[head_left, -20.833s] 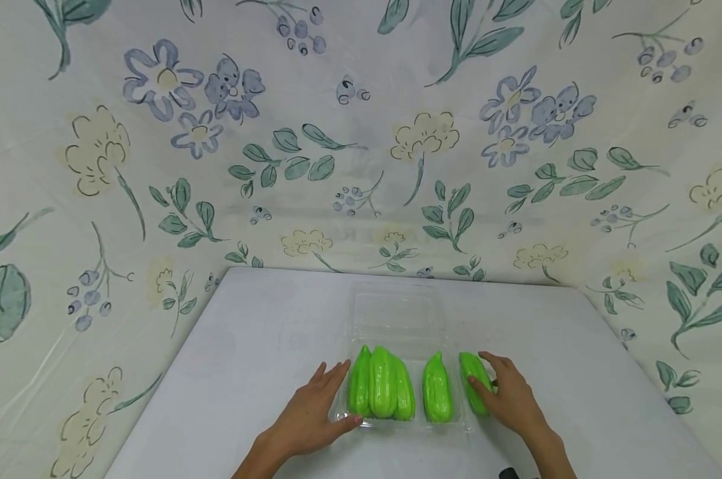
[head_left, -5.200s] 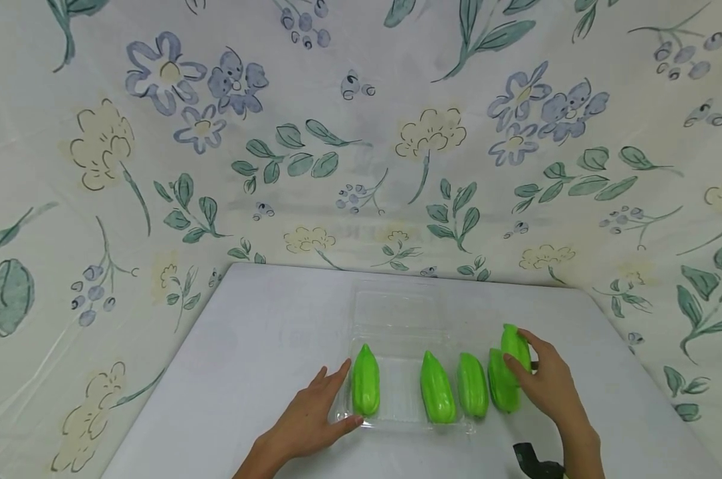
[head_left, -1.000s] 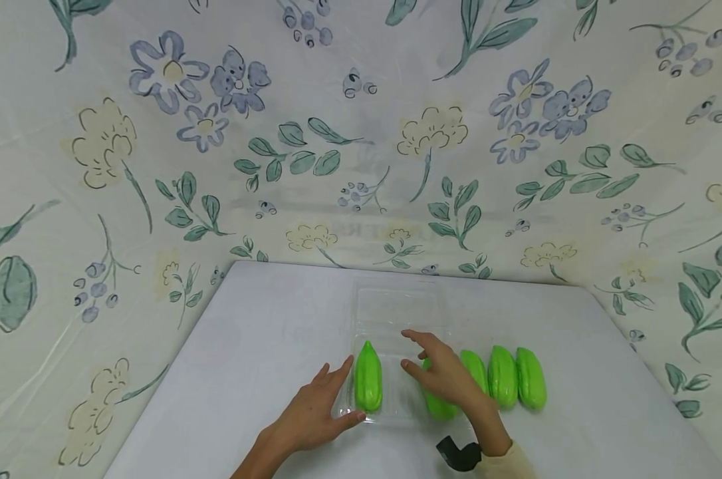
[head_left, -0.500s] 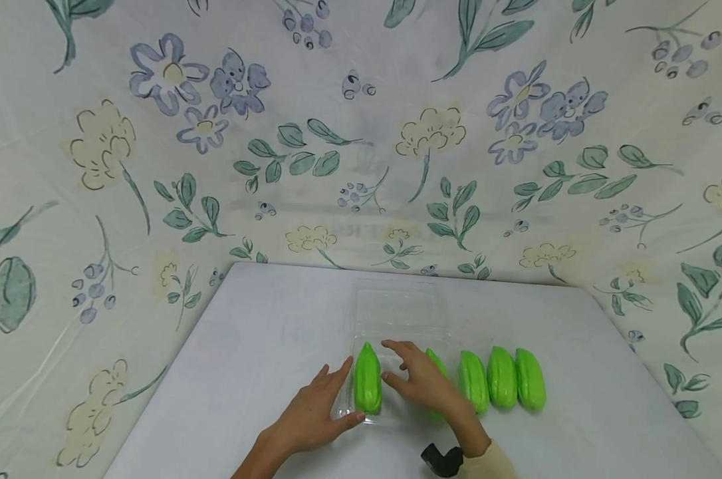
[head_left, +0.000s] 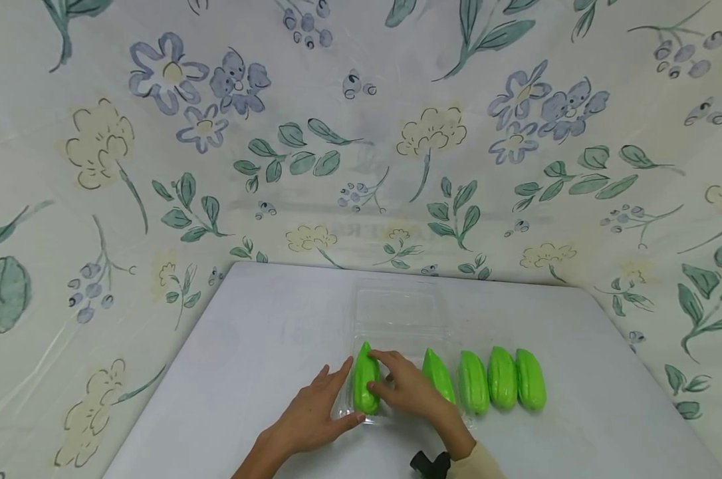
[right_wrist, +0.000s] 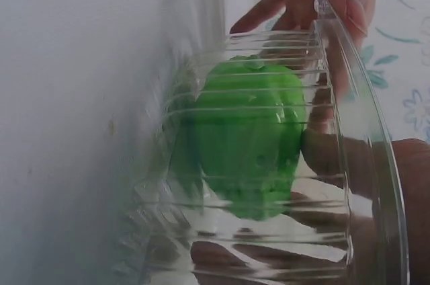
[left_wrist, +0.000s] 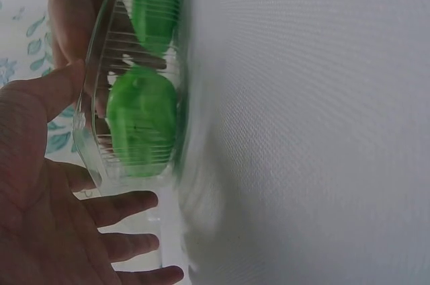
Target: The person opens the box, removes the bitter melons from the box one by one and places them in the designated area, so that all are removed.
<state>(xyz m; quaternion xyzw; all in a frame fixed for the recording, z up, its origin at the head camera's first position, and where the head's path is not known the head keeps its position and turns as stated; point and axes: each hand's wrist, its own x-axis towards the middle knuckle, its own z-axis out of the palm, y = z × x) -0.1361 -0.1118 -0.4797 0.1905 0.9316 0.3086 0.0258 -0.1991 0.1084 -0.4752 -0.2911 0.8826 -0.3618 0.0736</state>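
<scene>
1. The right hand [head_left: 409, 389] has just crossed to the leftmost ribbed green gourd [head_left: 363, 382]; thumb and fingers, short of it half a second ago, are now bent onto its right side. I judge the step in hand a grasp, not a lift: the gourd lies inside, near the left wall of the container.
2. The left hand [head_left: 313, 406], fingers spread, steadies the clear plastic clamshell container [head_left: 387, 419] at its left edge, thumb by the near-left corner.
3. Within the container, the second gourd [head_left: 439, 379] lies by the right wall, with a gap between it and the grasped one. The open lid [head_left: 399, 309] lies back toward the worktop's far edge.
4. Outside, the three gourds [head_left: 502, 379] make a row beyond the container's right edge, well apart from the right edge of the worktop [head_left: 265, 319].
5. The left hand limits room leftward; upward looks freest.
</scene>
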